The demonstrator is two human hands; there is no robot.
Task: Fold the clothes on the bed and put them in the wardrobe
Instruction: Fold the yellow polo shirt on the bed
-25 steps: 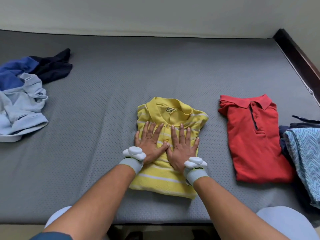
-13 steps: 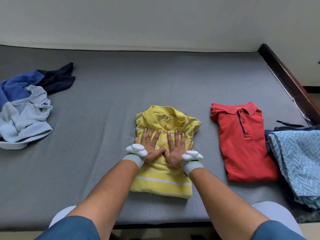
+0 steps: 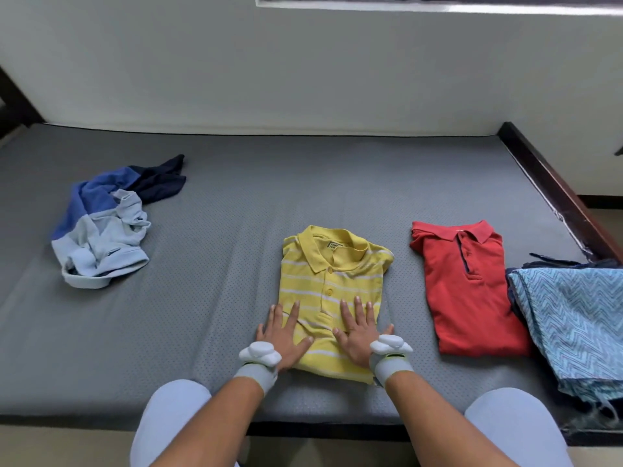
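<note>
A folded yellow striped polo shirt [image 3: 332, 281] lies collar-up near the front edge of the grey mattress [image 3: 236, 203]. My left hand [image 3: 283, 335] presses flat on its lower left edge, fingers straight and spread. My right hand [image 3: 359, 332] presses flat on its lower right part. Beside it on the right lies a folded red polo shirt [image 3: 468, 291]. A crumpled heap of blue, light blue and navy clothes [image 3: 108, 224] sits at the left of the bed.
A blue zigzag-patterned cloth [image 3: 576, 318] on dark clothing overhangs the bed's right front corner. A dark wooden bed frame [image 3: 553, 183] runs along the right side. A white wall stands behind the bed. My knees show at the bottom.
My hands have slid down the yellow shirt toward its bottom and moved apart to its edges. My head has lifted, so more wall shows.
</note>
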